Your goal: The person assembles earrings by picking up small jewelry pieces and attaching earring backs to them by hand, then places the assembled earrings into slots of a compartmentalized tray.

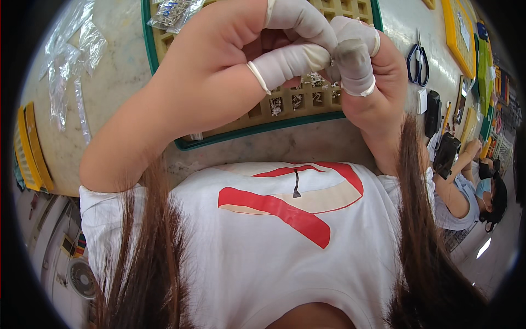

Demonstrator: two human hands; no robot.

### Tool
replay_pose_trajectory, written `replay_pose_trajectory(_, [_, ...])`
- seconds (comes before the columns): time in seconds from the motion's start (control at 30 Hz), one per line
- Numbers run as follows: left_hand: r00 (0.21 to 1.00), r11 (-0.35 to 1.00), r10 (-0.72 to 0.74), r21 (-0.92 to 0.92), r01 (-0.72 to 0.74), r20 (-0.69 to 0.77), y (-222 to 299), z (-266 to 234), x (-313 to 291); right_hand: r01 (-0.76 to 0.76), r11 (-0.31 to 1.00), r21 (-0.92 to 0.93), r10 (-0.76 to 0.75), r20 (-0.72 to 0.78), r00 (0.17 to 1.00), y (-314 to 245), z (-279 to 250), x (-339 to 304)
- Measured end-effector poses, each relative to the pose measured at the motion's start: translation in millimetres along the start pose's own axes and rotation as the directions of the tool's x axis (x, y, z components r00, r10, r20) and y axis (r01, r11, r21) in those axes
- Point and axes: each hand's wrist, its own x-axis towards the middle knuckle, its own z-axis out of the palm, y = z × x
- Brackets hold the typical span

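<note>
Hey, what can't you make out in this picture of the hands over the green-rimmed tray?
All in the head view:
- Anything pinched between the left hand and right hand: covered by their fingers.
- Tray: far side cut off by the upper edge; some compartments hidden behind the hands.
- Bag of small parts: cut off above; details too small.

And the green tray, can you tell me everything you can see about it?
The tray looks like plastic, with a dark green rim and tan square compartments inside. It lies flat on the table. Some compartments hold tiny shiny pieces. A clear bag lies over its far left part. The left hand and right hand hide much of it; whether they touch it, I can't tell.
</note>
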Motion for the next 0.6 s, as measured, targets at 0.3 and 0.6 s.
replay_pose_trajectory(0.3, [0.993,0.943,-0.076,-0.316,0.101,0.091,2,1,3,-0.093,0.847,0.523,0.144,-0.057,0.988,3,9,-1])
replay_pose_trajectory(0.6, [0.98,0.867,-0.195,-0.462,0.188,0.034,15,7,-1,-0.107,0.784,0.612,0.194,-0.078,0.978,-2,4,-2])
